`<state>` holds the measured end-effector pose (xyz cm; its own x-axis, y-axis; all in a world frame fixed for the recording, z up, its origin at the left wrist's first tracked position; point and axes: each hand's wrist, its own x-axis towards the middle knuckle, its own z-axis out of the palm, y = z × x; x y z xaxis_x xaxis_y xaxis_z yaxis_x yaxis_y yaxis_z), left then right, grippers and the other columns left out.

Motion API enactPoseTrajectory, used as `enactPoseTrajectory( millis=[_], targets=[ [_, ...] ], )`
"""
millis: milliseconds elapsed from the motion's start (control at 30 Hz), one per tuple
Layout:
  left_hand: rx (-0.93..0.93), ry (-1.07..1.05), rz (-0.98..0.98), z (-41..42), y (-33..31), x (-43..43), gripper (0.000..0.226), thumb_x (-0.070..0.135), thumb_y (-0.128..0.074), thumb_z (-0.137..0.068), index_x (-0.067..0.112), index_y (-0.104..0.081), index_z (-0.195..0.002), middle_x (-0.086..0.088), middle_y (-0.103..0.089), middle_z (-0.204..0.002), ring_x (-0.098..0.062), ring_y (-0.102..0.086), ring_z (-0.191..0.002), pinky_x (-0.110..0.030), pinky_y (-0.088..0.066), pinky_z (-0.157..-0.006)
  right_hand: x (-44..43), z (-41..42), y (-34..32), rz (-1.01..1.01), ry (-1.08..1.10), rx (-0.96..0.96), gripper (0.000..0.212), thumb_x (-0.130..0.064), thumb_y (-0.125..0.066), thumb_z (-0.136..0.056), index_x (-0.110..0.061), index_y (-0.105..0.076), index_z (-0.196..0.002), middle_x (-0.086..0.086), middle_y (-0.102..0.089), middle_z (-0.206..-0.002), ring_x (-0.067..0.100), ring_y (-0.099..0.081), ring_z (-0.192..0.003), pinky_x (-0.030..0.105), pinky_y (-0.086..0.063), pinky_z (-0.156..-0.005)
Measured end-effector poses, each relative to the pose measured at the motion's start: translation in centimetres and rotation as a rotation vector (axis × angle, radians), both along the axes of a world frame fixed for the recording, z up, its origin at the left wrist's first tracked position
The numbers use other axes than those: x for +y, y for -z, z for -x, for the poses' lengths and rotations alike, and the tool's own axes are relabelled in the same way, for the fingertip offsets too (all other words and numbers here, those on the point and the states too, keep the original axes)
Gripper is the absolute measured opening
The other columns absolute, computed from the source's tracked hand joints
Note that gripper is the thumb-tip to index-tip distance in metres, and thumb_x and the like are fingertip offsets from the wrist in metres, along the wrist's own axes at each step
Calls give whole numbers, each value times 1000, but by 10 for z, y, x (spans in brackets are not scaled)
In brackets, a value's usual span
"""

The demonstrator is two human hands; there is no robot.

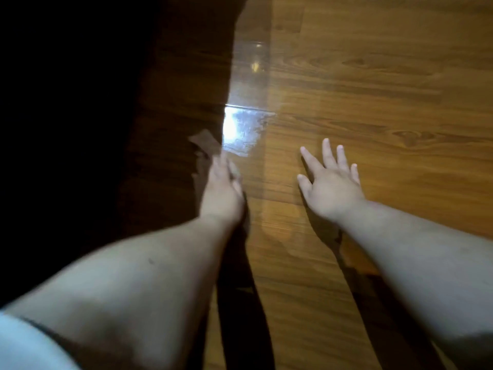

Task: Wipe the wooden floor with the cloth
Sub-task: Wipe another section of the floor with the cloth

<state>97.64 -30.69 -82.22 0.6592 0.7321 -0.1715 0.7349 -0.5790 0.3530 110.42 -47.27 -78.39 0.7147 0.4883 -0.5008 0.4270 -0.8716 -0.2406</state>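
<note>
Head view takes in the glossy brown wooden plank floor [373, 89], lit on the right and deep in shadow on the left, with a bright wet-looking sheen just beyond both sets of fingers. Right hand [330, 185] lies flat with fingers [326, 153] spread wide and holding nothing, probably as a prop. Left hand [222, 182] is blurred, its fingers extended onto a thin brownish cloth [204, 141] showing past their tips, seemingly pressing it down to wipe; actual grip I cannot tell.

Both bare forearms reach forward. The left hand [222, 182] is blurred, fingers together; the right hand [330, 182], beside it, spreads its fingers [327, 154] palm-down.
</note>
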Motion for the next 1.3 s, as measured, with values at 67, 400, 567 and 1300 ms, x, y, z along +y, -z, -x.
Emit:
enactPoseTrajectory(
  millis=[67, 400, 567, 1300],
  targets=[
    [14, 213, -12, 0, -3, -56, 68, 29, -38, -93, 18, -11, -154, -11, -6, -161, -27, -5, -147, -38, 0, -118, 9, -4, -2, -10, 0, -3, 58, -50, -31, -99, -45, -5, -151, -4, 16, -162, 24, 13, -149, 49, 0, -118],
    [110, -457, -40, -53, -16, 104, 61, 21, -42, -99, 12, -14, -153, -15, -10, -159, -30, -9, -147, -50, -19, -115, 30, -28, 3, 8, -20, 32, 57, -49, -29, -100, -45, -3, -152, -3, 17, -162, 24, 15, -148, 50, 2, -118],
    [-68, 65, 26, -45, -13, 39, 50, 20, -39, -100, 2, -28, -145, -17, -33, -148, -36, -27, -140, -25, -21, -115, 39, -45, 3, 0, -36, 9, 58, -48, -30, -100, -44, -6, -152, -3, 15, -162, 24, 14, -149, 50, 1, -118],
    [46, 554, 22, -116, -15, 10, 57, 30, -36, -99, 24, -19, -153, 1, 1, -162, -21, 7, -148, -41, 1, -118, 49, -75, 23, 77, -116, 19, 56, -52, -18, -100, -47, 7, -150, -7, 27, -158, 21, 23, -146, 51, 6, -116]
  ],
)
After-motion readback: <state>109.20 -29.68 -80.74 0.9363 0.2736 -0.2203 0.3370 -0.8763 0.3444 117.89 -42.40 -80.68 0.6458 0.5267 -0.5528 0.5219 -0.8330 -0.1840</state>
